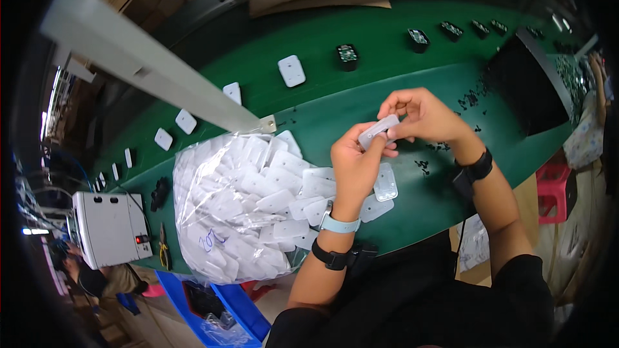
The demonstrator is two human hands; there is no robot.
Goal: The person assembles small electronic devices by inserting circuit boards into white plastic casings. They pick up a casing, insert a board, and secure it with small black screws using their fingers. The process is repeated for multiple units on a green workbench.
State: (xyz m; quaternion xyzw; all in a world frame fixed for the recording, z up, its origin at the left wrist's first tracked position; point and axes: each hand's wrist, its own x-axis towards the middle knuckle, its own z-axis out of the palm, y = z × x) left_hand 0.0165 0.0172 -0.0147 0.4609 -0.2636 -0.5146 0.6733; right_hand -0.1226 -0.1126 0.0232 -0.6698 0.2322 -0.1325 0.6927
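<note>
Over the green bench, both hands grip a small white plastic cover (375,133), held tilted. My left hand (356,158) pinches its near end between thumb and fingers. At its other end the curled fingers of my right hand (422,116) close on the edge; a fingertip part hides the cover. Several more white covers lie loose below the left hand, one cover (386,182) beside the wrist. They spill from a clear plastic bag (225,219) packed with such covers. Small black screws (422,167) are scattered near my right wrist.
Beyond the bench runs a green conveyor belt (380,38) carrying white covers and black housings (347,57) with circuit boards. A pale post (161,67) rises at left. A black tray (532,84) stands right, a white box (111,229) and pliers (164,248) left, a blue bin (248,309) below.
</note>
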